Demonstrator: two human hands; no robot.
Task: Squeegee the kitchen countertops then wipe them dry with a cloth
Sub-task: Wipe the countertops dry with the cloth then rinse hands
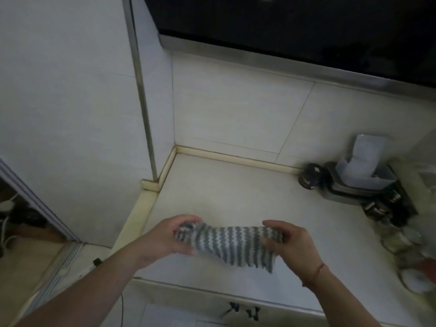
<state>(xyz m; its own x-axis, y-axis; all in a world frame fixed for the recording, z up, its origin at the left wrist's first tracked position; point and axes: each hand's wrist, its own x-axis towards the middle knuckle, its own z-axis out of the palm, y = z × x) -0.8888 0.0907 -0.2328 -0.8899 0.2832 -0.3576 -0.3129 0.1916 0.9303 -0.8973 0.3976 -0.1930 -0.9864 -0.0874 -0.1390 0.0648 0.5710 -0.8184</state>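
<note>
While both hands hold it above the counter (236,185), one striped cloth (227,241) stretches between them, grey and white bands running across it. At its left end the left hand (172,234) has its fingers curled round a bunched corner, the thumb over the top and the fabric gathered inside the grip. At its right end the right hand (291,239) pinches the upper edge between thumb and curled fingers, and the cloth's lower right corner hangs loose below that hand. Whether the cloth touches the counter I cannot tell; it lies near the front edge, well apart from the back wall (236,109).

One red thread band (315,273) circles the right wrist. On the counter's right side stands one dark round jar (309,177), just beside one metal tray (349,192) that carries one pale plastic box (363,159). Further right, several glass jars (396,237) cluster together, too blurred to count.
</note>
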